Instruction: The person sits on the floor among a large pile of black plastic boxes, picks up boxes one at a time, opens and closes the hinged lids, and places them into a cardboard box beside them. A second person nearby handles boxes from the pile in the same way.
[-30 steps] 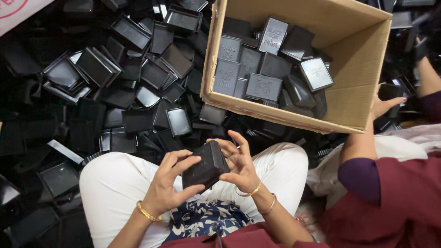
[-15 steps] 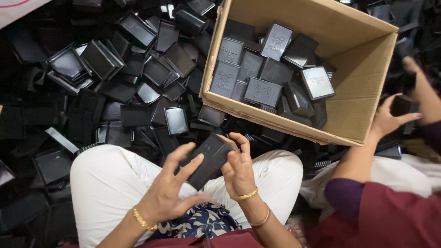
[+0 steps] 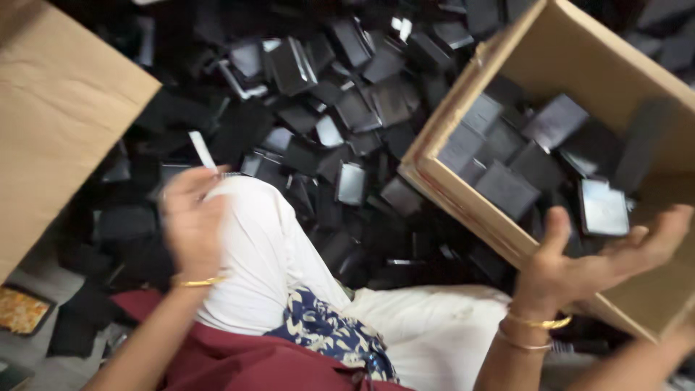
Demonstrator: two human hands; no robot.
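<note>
My right hand is stretched out palm up over the near wall of the cardboard box, fingers spread and holding nothing. Just beyond its fingertips a black case with a shiny face lies among several other black cases in the box. My left hand is blurred by motion. It hovers over my left knee in white trousers, beside the heap of black cases on the floor, and I see nothing in it.
A brown cardboard flap fills the upper left. The heap of black cases covers the floor from there to the box. An orange patterned object lies at the lower left edge.
Both hands held one black case over my lap. Now they are apart: the right has swung to the box and is empty, the left has moved left towards the heap.
</note>
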